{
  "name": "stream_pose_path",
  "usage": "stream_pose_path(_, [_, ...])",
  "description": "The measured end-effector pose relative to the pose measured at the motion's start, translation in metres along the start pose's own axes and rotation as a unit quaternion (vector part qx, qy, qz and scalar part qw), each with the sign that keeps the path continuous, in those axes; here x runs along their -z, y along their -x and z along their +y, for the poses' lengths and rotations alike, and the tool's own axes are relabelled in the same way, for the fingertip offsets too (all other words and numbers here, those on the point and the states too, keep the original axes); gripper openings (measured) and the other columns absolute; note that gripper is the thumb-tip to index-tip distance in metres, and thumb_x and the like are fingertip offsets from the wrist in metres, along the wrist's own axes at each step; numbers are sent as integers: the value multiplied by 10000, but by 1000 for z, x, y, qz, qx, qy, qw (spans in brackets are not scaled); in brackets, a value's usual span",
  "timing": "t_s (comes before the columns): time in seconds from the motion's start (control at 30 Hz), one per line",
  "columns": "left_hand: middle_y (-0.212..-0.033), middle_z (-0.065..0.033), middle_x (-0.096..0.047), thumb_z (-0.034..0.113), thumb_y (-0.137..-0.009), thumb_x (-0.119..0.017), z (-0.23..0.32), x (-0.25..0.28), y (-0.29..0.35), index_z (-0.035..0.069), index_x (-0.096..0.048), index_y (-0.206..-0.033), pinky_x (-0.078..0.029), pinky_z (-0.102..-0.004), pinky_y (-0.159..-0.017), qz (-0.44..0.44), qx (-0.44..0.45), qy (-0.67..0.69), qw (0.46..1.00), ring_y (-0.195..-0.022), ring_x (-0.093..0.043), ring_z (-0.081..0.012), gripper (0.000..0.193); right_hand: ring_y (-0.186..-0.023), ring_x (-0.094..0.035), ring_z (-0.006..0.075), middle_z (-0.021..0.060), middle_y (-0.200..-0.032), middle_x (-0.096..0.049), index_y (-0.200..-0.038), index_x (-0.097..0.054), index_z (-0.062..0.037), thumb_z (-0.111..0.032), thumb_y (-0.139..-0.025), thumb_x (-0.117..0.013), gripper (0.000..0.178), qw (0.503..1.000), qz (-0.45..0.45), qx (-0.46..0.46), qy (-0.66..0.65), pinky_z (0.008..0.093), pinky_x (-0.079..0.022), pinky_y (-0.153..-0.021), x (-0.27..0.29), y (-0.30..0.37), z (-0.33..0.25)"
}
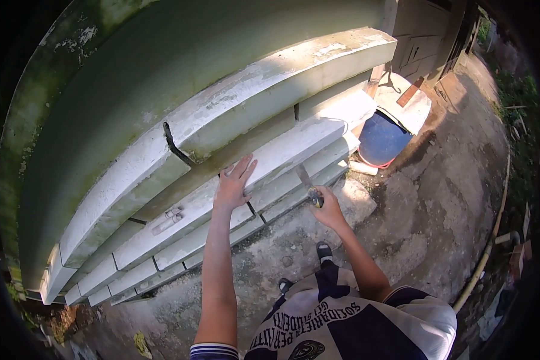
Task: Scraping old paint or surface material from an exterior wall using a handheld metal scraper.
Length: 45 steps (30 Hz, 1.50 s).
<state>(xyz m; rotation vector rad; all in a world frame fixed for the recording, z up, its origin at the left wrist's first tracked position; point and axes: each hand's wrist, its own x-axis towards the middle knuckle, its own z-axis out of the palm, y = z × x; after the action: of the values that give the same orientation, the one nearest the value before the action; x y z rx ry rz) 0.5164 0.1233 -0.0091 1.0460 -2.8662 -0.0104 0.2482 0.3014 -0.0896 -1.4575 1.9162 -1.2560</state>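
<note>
My left hand lies with its fingers spread on a white-coated concrete ledge, one of several stepped ledges along a green wall. Nothing is held in it. My right hand is closed round the black-and-yellow handle of a putty knife. Its metal blade points up and away, close to the ledge's front edge; whether it touches cannot be told. Farther left on the same ledge lies a small pale tool, its kind unclear.
A higher curved ledge is split by a dark gap. Right of the ledges stands a blue barrel partly covered by a pale sheet. Rough concrete ground runs beside them. A long pipe borders it at right.
</note>
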Motion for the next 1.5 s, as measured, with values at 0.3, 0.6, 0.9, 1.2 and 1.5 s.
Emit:
stream_pose_path(0.3, [-1697, -28, -208, 242, -624, -906, -1, -2, -3, 225, -217, -1620, -326, -535, -1170, 2, -6, -18, 1000, -1545, -257, -210, 1211, -849, -719, 138, 107, -901, -737, -1132, -694, 13, -57, -723, -870, 451, 978, 12, -137, -155, 271, -554, -727, 28, 5, -34])
stream_pose_path(0.6, [-1702, -13, -200, 274, -581, -946, -2, -4, -3, 232, -216, -1624, -327, -537, -1170, 17, -10, -14, 1000, -1544, -263, -212, 1274, -760, -663, 141, 76, -899, -709, -1065, -656, 12, -68, -853, -810, 274, 931, 210, 20, -298, 303, -546, -706, 23, -51, -44])
stream_pose_path(0.9, [-1697, -18, -210, 234, -613, -923, 2, 0, -2, 224, -206, -1621, -326, -533, -1173, -5, 9, -4, 1000, -1542, -266, -204, 1238, -560, -467, 90, 11, -658, -490, -884, -508, -76, -72, -945, -723, 224, 863, 148, 3, -483, 277, -433, -531, 17, -109, -67])
stream_pose_path(1.2, [-1698, 8, -219, 255, -601, -930, -3, 3, -2, 259, -207, -1622, -334, -533, -1162, -15, 21, 2, 1000, -1530, -297, -201, 1251, -506, -420, 114, 6, -615, -460, -756, -476, -72, -137, -975, -708, 325, 864, 82, 95, -488, 297, -380, -496, 6, -128, -48])
stream_pose_path(1.5, [-1706, 46, -189, 233, -641, -915, 4, 2, -6, 285, -193, -1624, -329, -538, -1174, -52, 44, 0, 998, -1536, -279, -175, 1221, -450, -335, 101, -14, -530, -361, -676, -375, -103, -130, -1019, -617, 420, 833, 85, 178, -517, 287, -277, -432, -10, -132, -46])
